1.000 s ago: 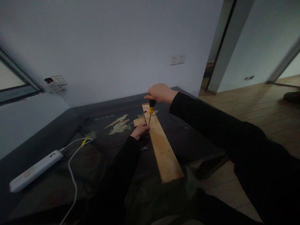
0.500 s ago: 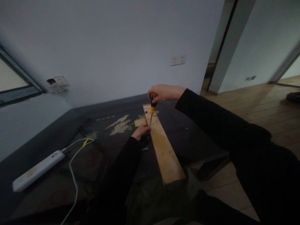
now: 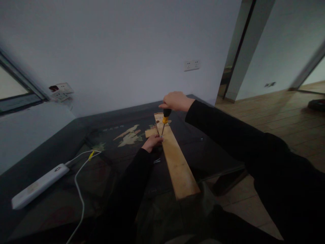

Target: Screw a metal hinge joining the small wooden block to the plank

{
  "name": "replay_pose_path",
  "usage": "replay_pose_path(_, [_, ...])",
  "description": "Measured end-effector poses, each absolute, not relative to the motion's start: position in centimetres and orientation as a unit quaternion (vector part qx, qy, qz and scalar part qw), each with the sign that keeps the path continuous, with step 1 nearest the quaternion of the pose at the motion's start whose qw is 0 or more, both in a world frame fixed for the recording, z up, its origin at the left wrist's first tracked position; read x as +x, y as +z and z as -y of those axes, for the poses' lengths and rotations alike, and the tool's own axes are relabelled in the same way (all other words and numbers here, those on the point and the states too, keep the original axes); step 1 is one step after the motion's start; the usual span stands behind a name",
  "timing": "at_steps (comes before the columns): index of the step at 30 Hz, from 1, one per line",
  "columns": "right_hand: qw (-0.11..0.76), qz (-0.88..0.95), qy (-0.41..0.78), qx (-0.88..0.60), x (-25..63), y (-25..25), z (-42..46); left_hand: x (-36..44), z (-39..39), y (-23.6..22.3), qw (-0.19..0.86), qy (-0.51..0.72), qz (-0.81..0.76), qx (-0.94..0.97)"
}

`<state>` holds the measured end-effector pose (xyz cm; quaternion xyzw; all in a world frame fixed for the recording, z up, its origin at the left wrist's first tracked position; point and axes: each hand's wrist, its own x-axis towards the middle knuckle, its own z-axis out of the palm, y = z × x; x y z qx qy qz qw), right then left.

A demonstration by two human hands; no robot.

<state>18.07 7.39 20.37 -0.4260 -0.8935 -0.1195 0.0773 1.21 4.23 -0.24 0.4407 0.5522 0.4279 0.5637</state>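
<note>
My right hand (image 3: 176, 100) is wrapped over the top of a screwdriver (image 3: 166, 118) with a black and yellow handle. Its shaft points down, slightly tilted, at a long pale wooden board (image 3: 179, 162). Beside the shaft's tip, my left hand (image 3: 152, 141) rests at the board's left edge, fingertips pinched together. What those fingers hold is too small to make out. A smaller piece of wood (image 3: 149, 133) juts out from the board's left side, just beyond my left hand. A few thin metal screws or nails (image 3: 156, 161) lie on the table left of the board.
The dark table (image 3: 213, 159) with a bird and leaf design stands against a wall. A white power strip (image 3: 39, 186) with a white cable (image 3: 80, 195) lies at its left. A wall socket (image 3: 192, 65) is above the far edge. The board's near end overhangs the table edge towards me.
My right hand has turned on the screwdriver handle, its knuckles now over the top and covering more of it. My left hand keeps its place. The view has shifted slightly.
</note>
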Motion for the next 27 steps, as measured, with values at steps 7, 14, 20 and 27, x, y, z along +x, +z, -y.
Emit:
replay_pose_path(7, [0.084,0.905,-0.077,-0.411,17.6,20.5,-7.5,1.3,-4.0,0.0,0.575,0.429,-0.545,0.434])
replay_pose_path(14, [0.017,0.942,0.014,-0.334,18.7,22.3,-7.9,1.3,-4.0,0.0,0.567,0.425,-0.545,0.449])
replay_pose_path(20, [0.032,0.944,-0.057,-0.324,18.1,22.1,-7.3,1.3,-4.3,-0.2,0.577,0.427,-0.533,0.448])
replay_pose_path(27, [0.040,0.915,-0.108,-0.387,17.5,21.7,-6.8,1.3,-4.4,-0.3,0.568,0.424,-0.543,0.450])
